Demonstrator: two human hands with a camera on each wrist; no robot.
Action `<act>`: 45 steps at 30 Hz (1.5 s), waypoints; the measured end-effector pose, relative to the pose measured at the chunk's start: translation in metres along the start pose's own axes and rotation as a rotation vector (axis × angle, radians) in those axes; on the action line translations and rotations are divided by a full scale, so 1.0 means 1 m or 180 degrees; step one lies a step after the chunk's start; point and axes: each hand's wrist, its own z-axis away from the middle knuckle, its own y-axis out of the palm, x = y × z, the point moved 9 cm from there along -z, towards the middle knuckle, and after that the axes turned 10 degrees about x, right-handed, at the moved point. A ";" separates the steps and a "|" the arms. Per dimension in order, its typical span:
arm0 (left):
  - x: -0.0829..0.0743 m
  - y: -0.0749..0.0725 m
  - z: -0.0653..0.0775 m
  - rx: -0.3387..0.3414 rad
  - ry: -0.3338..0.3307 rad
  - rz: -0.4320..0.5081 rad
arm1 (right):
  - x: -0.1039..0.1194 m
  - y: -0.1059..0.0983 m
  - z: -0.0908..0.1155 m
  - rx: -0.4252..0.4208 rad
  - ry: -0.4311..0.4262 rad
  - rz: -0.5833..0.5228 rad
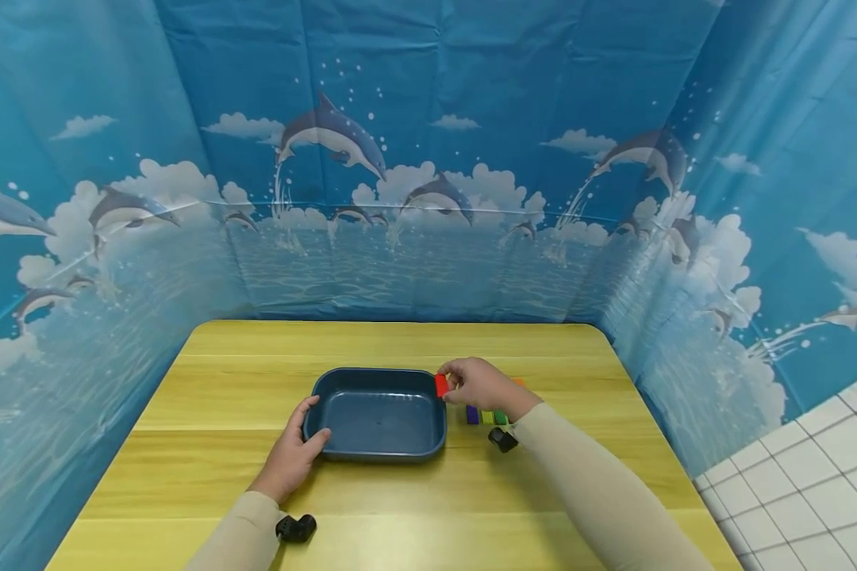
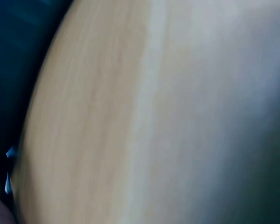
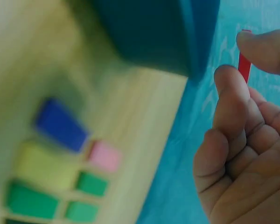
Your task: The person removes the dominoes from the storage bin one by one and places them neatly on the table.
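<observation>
A dark blue rectangular plastic basin [image 1: 378,432] stands on the table. My left hand [image 1: 291,454] grips its left rim, the thumb over the inside and the fingers along the outer wall. In the left wrist view the basin's dark side [image 2: 18,60] fills the left edge. At the opposite rim, near the far right corner, my right hand [image 1: 480,385] pinches a flat red block [image 1: 440,385] between thumb and fingers. The right wrist view shows the red block [image 3: 244,67] edge-on, raised above the table, with the other fingers curled.
Right of the basin, partly behind my right wrist, several coloured blocks lie in rows: blue [image 3: 60,125], yellow [image 3: 44,165], pink [image 3: 104,156] and green [image 3: 32,200]. The yellow wooden table [image 1: 371,515] ends at a blue dolphin-print curtain [image 1: 414,262].
</observation>
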 end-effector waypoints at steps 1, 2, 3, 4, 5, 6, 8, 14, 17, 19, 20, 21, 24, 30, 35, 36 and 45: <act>0.000 0.000 -0.001 0.0001 0.0002 0.0008 | -0.008 0.001 0.005 -0.0038 0.0048 -0.0022; 0.000 -0.001 -0.001 0.0002 0.0003 0.0003 | -0.016 0.003 0.010 -0.0067 0.0100 -0.0036; 0.001 -0.001 -0.001 0.0002 0.0002 0.0002 | -0.022 0.004 0.015 -0.0107 0.0117 -0.0035; 0.001 -0.002 -0.001 0.0003 0.0003 0.0006 | -0.029 0.005 0.020 -0.0145 0.0129 -0.0007; 0.001 -0.002 -0.002 0.0000 0.0005 0.0000 | -0.034 0.007 0.025 -0.0174 0.0139 0.0014; 0.001 -0.003 -0.002 -0.0005 0.0009 -0.0008 | -0.040 0.010 0.029 -0.0198 0.0158 0.0016; 0.001 -0.004 -0.002 -0.0006 0.0002 -0.0020 | -0.049 0.016 0.038 -0.0202 0.0192 0.0027; 0.002 -0.006 -0.001 -0.0013 -0.0025 -0.0052 | -0.069 0.039 0.050 -0.0114 0.0257 -0.0135; 0.001 -0.006 -0.001 -0.0006 -0.0032 -0.0065 | -0.072 0.049 0.051 -0.0063 0.0219 -0.0104; 0.000 -0.005 -0.001 -0.0002 -0.0037 -0.0061 | -0.072 0.054 0.051 -0.0037 0.0188 -0.0061; 0.000 -0.005 -0.001 -0.0001 -0.0041 -0.0063 | -0.071 0.056 0.051 -0.0032 0.0168 -0.0047; 0.000 -0.005 -0.001 0.0000 -0.0043 -0.0057 | -0.071 0.058 0.051 -0.0021 0.0155 -0.0029; 0.000 -0.004 -0.001 -0.0001 -0.0042 -0.0042 | -0.072 0.062 0.051 -0.0027 0.0152 -0.0011; 0.000 -0.002 -0.001 0.0017 -0.0050 -0.0031 | -0.076 0.064 0.053 -0.0079 0.0169 0.0024; 0.000 -0.001 -0.001 0.0027 -0.0053 -0.0046 | -0.078 0.065 0.055 -0.0079 0.0193 0.0027; 0.000 -0.001 -0.001 0.0031 -0.0051 -0.0043 | -0.078 0.065 0.055 -0.0077 0.0199 0.0029; 0.002 0.002 -0.001 0.0050 -0.0068 -0.0057 | -0.079 0.066 0.059 -0.0071 0.0173 0.0011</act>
